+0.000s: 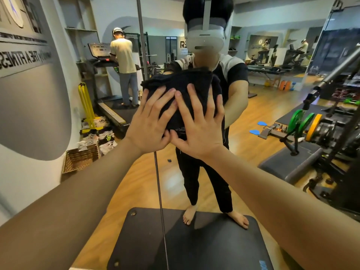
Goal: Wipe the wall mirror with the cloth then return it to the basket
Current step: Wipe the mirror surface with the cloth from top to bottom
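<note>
Two bare forearms reach forward; the left hand and right hand, fingers spread flat, press a dark bunched cloth against the wall mirror. A woven wicker basket shows lower left.

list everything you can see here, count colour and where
cloth: one, black, pressed flat on the mirror at chest height
wall mirror: one, panel seam running down the middle, fills most of the view
basket: one, brown wicker, on the floor at lower left
mat: one, black, on the wood floor in the reflection
treadmill: one, black, left, another person standing on it
weight plates: two green, one yellow, right
shoes: several pairs, pale, by the basket
left hand: fingers spread flat on the cloth
right hand: fingers spread flat on the cloth, beside the left
</note>
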The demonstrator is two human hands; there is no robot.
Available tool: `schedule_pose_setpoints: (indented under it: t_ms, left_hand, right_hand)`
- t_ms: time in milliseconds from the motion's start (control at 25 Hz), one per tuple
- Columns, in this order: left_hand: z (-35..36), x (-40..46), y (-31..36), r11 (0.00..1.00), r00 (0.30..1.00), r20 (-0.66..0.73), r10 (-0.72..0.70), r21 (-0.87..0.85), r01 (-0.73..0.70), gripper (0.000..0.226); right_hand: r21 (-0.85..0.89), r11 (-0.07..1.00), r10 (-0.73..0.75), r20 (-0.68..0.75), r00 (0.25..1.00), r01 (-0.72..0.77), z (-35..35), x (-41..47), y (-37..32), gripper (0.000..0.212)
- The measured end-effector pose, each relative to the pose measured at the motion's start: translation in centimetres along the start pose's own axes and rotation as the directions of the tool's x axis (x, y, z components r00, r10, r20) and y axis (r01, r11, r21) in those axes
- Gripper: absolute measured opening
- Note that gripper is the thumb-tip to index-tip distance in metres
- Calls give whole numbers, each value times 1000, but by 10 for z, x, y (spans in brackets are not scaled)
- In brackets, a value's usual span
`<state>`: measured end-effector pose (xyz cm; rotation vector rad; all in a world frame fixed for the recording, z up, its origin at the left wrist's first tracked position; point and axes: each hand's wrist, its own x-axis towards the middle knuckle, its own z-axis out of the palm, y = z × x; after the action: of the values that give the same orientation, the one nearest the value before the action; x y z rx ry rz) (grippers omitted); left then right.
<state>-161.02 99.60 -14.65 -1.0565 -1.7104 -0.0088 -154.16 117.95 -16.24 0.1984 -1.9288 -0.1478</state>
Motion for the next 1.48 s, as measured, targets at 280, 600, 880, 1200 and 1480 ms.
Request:
schedule_pose_setpoints:
  t_ms: [280, 600, 880, 1200, 1480]
  left_hand:
    - [19, -54, 28, 999, 998, 49, -42, -24, 43, 71]
    - [51, -94, 107, 998, 990, 135, -28, -55, 36, 74]
    - [83, -72, 244, 986, 961, 268, -65, -133, 104, 89]
    - [59, 108, 286, 922, 952, 155, -265, -248, 298, 88]
    - [15, 184, 181, 962, 979, -25, -204, -192, 196, 88]
  right_hand:
    - [44, 998, -57, 49, 997, 55, 19, -52, -11, 81]
    - [-6, 991, -132, 179, 975, 135, 17, -143, 18, 72]
    - [-105, 976, -140, 359, 923, 189, -23, -237, 116, 70]
    - [-105, 984, -116, 211, 970, 141, -94, -129, 236, 65]
    - [16, 996, 88, -84, 993, -87, -102, -6, 203, 75]
